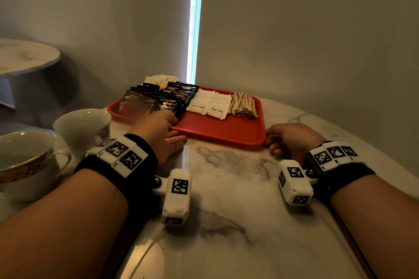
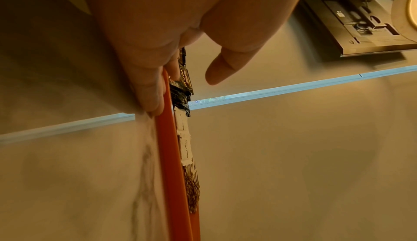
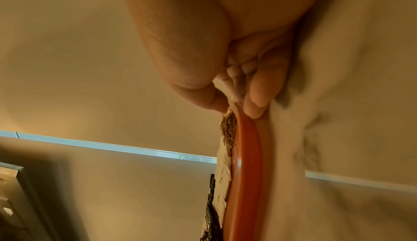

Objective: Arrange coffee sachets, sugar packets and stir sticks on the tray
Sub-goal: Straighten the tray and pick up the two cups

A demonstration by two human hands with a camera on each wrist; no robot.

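Observation:
A red tray (image 1: 215, 127) sits on the marble table (image 1: 226, 199). On it, from left to right, lie black coffee sachets (image 1: 156, 99), white sugar packets (image 1: 208, 102) and a bundle of wooden stir sticks (image 1: 243, 104). My left hand (image 1: 158, 133) holds the tray's near-left rim. In the left wrist view its fingers (image 2: 155, 93) lie along the rim (image 2: 167, 146), and the thumb is lifted clear above the sachets (image 2: 183, 84). My right hand (image 1: 290, 138) grips the near-right corner. The right wrist view shows thumb and fingers (image 3: 255, 98) pinching the rim (image 3: 246, 164) beside the sticks (image 3: 229, 127).
Two white teacups (image 1: 84, 124) (image 1: 25, 161) stand on the table left of my left arm. A small white pile (image 1: 161, 79) lies behind the tray's far-left corner. The wall is close behind the tray. A second round table (image 1: 25, 56) stands at far left.

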